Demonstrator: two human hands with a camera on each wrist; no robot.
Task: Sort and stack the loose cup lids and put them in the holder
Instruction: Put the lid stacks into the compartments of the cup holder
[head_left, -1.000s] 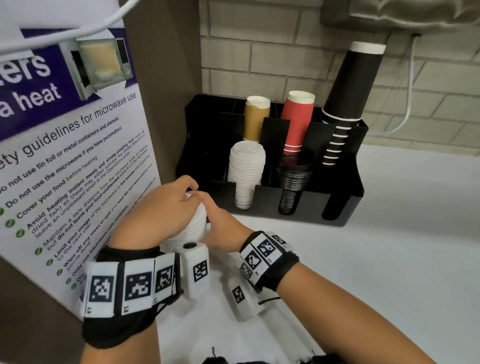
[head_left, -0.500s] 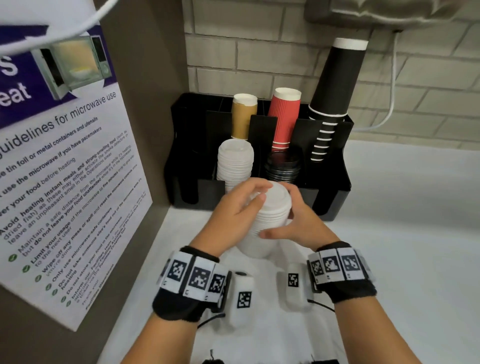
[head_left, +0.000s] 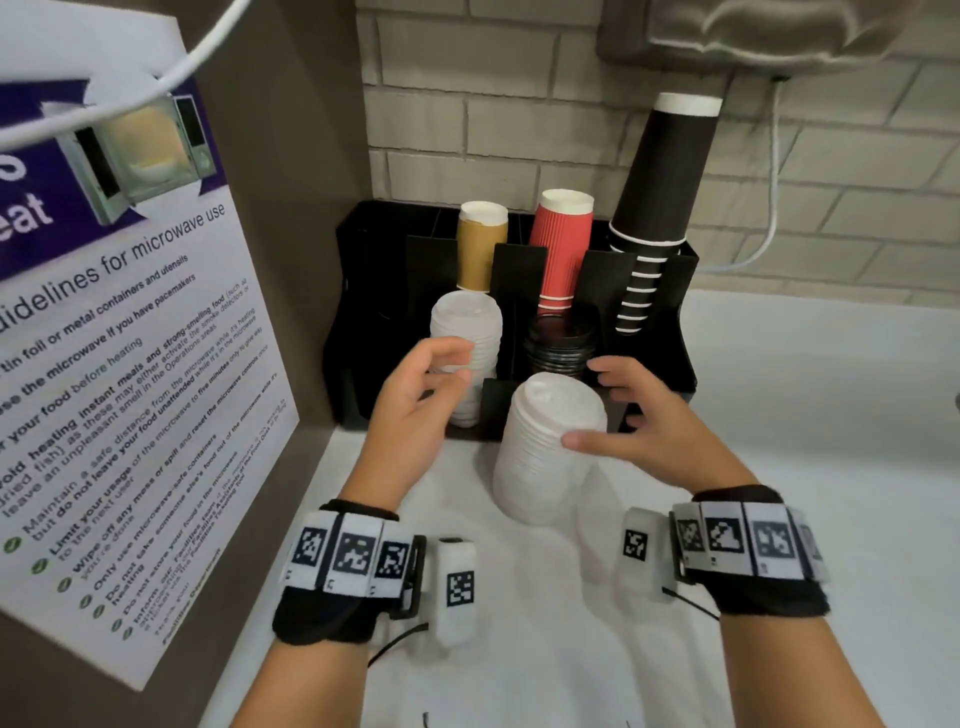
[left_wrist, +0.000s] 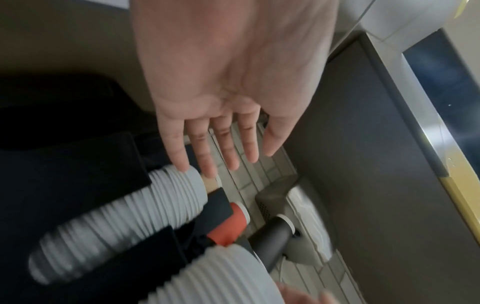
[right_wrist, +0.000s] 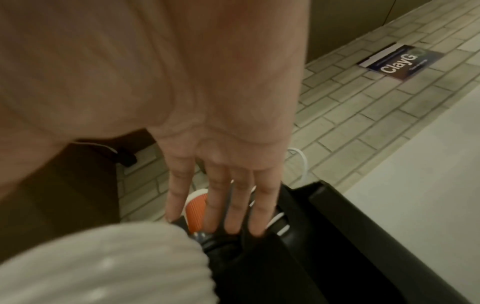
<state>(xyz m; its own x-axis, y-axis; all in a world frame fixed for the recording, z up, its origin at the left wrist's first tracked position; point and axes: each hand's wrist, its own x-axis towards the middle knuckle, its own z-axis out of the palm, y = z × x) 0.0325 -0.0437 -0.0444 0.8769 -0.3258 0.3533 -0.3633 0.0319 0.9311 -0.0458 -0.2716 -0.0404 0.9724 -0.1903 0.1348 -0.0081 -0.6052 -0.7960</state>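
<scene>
A tall stack of white lids (head_left: 550, 447) stands on the white counter just in front of the black holder (head_left: 660, 358). My right hand (head_left: 631, 410) is beside it on the right, thumb against its side and fingers straight past it. My left hand (head_left: 441, 374) hovers to the stack's left with its fingers relaxed and holds nothing, in front of the holder's own white lid stack (head_left: 465, 327). Black lids (head_left: 561, 343) fill the adjoining slot. The left wrist view shows the straight fingers of my left hand (left_wrist: 221, 160) over both white stacks (left_wrist: 116, 222) (left_wrist: 228, 277). The right wrist view shows my right hand (right_wrist: 223, 222) open beside the loose stack (right_wrist: 103, 263).
Brown cups (head_left: 480, 244), red cups (head_left: 563, 244) and a tall black cup stack (head_left: 660, 208) stand in the holder's back slots. A microwave poster (head_left: 119, 338) hangs on the brown panel at the left. A white cable (head_left: 774, 208) runs down the brick wall.
Both hands carried the white lid stack from the left corner to the middle of the counter. They have since opened and come off it, and the stack stands by itself.
</scene>
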